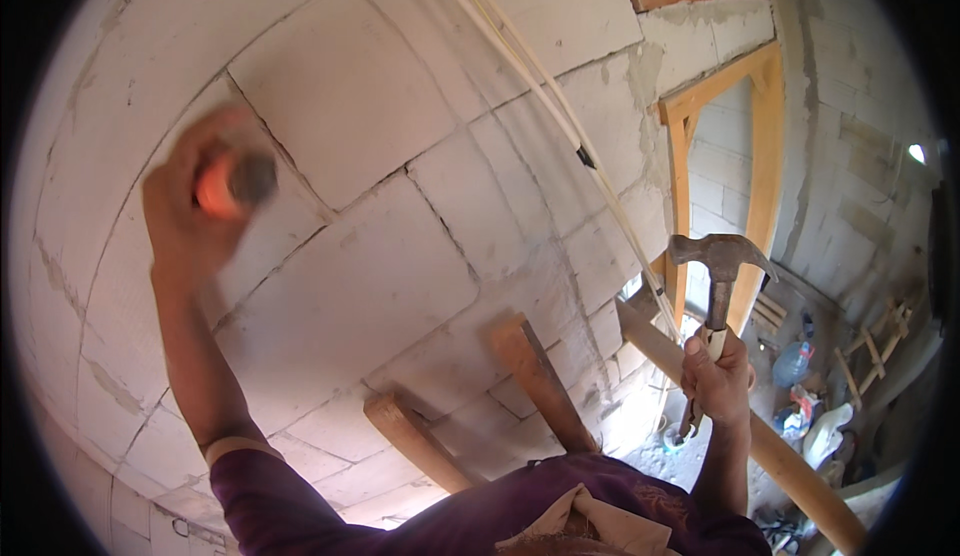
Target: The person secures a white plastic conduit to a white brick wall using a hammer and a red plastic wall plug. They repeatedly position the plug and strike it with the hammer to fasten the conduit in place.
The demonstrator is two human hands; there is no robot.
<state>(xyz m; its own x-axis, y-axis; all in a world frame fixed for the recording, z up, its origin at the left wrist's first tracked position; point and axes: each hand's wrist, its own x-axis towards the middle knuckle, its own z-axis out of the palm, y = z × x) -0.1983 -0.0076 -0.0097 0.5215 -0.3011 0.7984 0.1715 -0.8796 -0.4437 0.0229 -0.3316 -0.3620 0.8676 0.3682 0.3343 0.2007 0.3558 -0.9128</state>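
Observation:
My left hand (190, 201) is raised at the left, close to the white block wall (340, 96). Its fingers are wrapped round a chisel-like tool (252, 178) with an orange grip and a dark, blunt metal end. Motion blurs both, and the tool's other end is hidden. On the right, my right hand (716, 381) grips a claw hammer (722, 254) by its handle. The hammer is upright, its grey steel head above the hand and its claw pointing right.
Pale cables (520, 66) run down the wall. Two wooden beams, one left (425, 446) and one right (545, 381), stand close to my chest, and a round pole (800, 481) slants past my right arm. A wooden frame (765, 176) surrounds an opening. Bottles and bags (795, 366) litter the floor below.

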